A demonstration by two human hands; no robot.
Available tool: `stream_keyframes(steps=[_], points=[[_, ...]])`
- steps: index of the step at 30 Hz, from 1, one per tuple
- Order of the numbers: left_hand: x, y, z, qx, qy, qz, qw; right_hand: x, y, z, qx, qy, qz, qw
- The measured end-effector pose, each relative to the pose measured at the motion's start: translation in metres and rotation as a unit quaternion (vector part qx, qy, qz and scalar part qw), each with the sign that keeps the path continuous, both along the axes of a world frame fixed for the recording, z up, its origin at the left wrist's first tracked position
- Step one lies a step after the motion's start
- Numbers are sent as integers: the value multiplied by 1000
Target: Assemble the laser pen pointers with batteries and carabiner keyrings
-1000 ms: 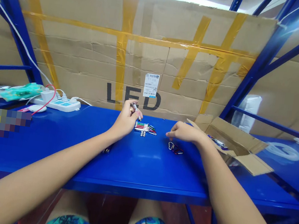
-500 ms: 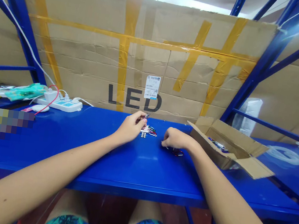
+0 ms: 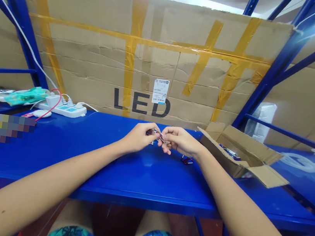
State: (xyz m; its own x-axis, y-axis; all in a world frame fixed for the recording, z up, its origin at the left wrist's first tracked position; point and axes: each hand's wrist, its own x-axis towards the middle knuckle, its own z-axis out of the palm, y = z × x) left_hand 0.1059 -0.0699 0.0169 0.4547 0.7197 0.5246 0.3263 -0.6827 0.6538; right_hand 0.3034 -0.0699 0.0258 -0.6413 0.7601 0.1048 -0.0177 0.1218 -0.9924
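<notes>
My left hand (image 3: 140, 137) is closed in a pinch around small shiny metal pieces (image 3: 155, 132) whose exact kind is too small to make out. Against its fingertips, my right hand (image 3: 182, 140) pinches a small carabiner (image 3: 165, 140) with thumb and fingers. The two hands meet above the middle of the blue table. Red carabiners (image 3: 187, 160) with silver gates lie on the tabletop just below my right wrist. Behind my left fingers, the row of colored carabiners is mostly hidden.
An open cardboard box (image 3: 235, 168) with shiny items inside stands to the right. At the left are a white power strip (image 3: 70, 110), a red cable and a green plastic bag (image 3: 27, 96). A large cardboard sheet (image 3: 94, 66) marked LED rises behind the blue table (image 3: 124, 183).
My right hand has moved left and up from the loose carabiners to my left hand, bringing a carabiner. My left hand has turned slightly and stays near its place.
</notes>
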Motion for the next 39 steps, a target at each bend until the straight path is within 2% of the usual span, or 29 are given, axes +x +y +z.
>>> stream_keyframes(steps=[5,10,13,17,20,22,25,30,39], points=[[-1,1,1,36,-4,64,997,-2,4,-4,-30,83,-42,995],[1,0,-4,59,-10,72,996,-8,6,-8,-32,99,-87,991],[2,1,-7,64,-9,72,995,-12,4,-8,8,77,-118,990],[3,4,-10,49,14,64,997,-14,4,-9,123,-14,-159,979],[4,4,-10,8,17,78,997,-11,6,-11,223,-96,-183,953],[3,4,-10,-15,13,90,996,-7,8,-13,303,-139,-211,919],[1,4,-9,10,50,72,996,-4,10,-14,395,-193,-250,863],[-1,0,-7,83,111,42,989,-5,5,-11,439,-249,-243,829],[1,-3,-5,141,146,73,976,-7,1,-11,490,-326,-222,778]])
